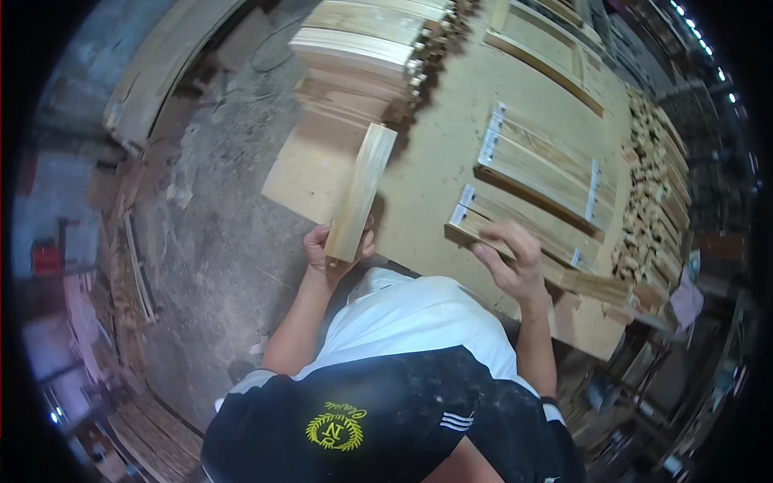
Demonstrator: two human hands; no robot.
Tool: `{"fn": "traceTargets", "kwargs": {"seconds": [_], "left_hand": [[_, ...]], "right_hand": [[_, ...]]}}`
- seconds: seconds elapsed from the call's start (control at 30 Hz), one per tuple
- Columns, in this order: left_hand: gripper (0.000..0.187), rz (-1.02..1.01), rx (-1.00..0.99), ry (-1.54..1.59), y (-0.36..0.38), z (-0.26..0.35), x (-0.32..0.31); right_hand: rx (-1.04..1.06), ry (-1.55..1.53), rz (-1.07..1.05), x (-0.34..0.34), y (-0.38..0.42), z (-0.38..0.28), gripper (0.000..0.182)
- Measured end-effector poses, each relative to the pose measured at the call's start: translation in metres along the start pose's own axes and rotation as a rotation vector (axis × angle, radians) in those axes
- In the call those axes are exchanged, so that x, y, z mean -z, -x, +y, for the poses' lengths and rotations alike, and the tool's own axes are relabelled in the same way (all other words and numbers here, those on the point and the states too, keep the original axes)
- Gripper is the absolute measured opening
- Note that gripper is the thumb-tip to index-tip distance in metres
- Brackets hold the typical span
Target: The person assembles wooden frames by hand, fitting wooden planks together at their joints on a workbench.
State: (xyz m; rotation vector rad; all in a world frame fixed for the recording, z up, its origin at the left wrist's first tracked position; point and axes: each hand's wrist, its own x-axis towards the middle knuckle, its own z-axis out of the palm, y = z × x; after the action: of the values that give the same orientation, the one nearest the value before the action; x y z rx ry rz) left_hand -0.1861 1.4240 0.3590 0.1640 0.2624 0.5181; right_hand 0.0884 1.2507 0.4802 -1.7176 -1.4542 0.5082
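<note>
My left hand (342, 248) is closed around the lower end of a pale wooden block (362, 191), which points away from me over the table's left part. My right hand (517, 259) hovers by the near edge of a set of wooden slats (515, 221), its thumb and forefinger apart with nothing visible between them. That set carries light strips near both ends. Just beyond lies a second wooden slat panel (543, 165), with similar strips and dark holes at its ends.
A tall stack of wooden boards (362, 48) stands at the table's far left. Wooden frames (543, 48) lie at the back. Many sticks (648, 193) are piled along the right side. The plywood tabletop (423, 209) meets my waist; concrete floor (213, 209) stretches left.
</note>
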Motion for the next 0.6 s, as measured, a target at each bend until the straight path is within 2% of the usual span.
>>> {"fn": "traceTargets", "kwargs": {"seconds": [0.1, 0.13, 0.23, 0.27, 0.33, 0.37, 0.4, 0.43, 0.47, 0.5, 0.53, 0.57, 0.6], "left_hand": [[0.069, 0.046, 0.208, -0.033, -0.015, 0.006, -0.005], [0.072, -0.013, 0.314, -0.05, -0.027, 0.013, 0.005], [0.072, 0.106, 0.37, -0.507, -0.051, 0.027, -0.064], [0.067, -0.16, 0.56, -0.515, -0.07, 0.039, -0.061], [0.058, 0.017, 0.516, -0.802, -0.091, 0.045, -0.068], [0.05, -0.15, 0.479, -0.838, -0.1, 0.043, -0.096], [0.055, -0.179, 0.527, -0.777, -0.113, 0.049, -0.101], [0.07, -0.316, 0.488, -0.708, -0.127, 0.048, -0.111], [0.076, -0.292, 0.358, -0.686, -0.138, 0.04, -0.127], [0.073, -0.226, 0.238, -0.863, -0.156, 0.034, -0.123], [0.068, -0.169, -0.025, -1.208, -0.161, 0.019, -0.137], [0.063, -0.284, -0.137, -1.288, -0.171, 0.007, -0.136], [0.062, -0.295, -0.136, -1.205, -0.177, -0.011, -0.139]], "right_hand": [[0.224, 0.298, -0.054, -0.008, -0.045, -0.009, 0.044], [0.293, 0.41, -0.099, -0.009, -0.058, -0.01, 0.051], [0.259, 0.582, -0.232, -0.008, -0.074, -0.012, 0.058], [0.267, 0.569, -0.267, -0.006, -0.074, -0.005, 0.057], [-0.077, 0.446, -0.579, 0.009, -0.083, -0.012, 0.057], [-0.248, 0.377, -0.732, 0.013, -0.085, -0.016, 0.057], [-0.12, 0.277, -0.486, 0.01, -0.07, 0.006, 0.051], [-0.183, 0.084, -0.35, 0.006, -0.061, 0.021, 0.049], [-0.248, -0.108, -0.213, 0.001, -0.054, 0.034, 0.048], [-0.314, -0.3, -0.072, -0.005, -0.047, 0.046, 0.046], [-0.334, -0.314, -0.001, -0.012, -0.042, 0.059, 0.043], [-0.319, -0.341, 0.035, -0.019, -0.037, 0.069, 0.044], [-0.304, -0.367, 0.071, -0.027, -0.033, 0.077, 0.046]]}}
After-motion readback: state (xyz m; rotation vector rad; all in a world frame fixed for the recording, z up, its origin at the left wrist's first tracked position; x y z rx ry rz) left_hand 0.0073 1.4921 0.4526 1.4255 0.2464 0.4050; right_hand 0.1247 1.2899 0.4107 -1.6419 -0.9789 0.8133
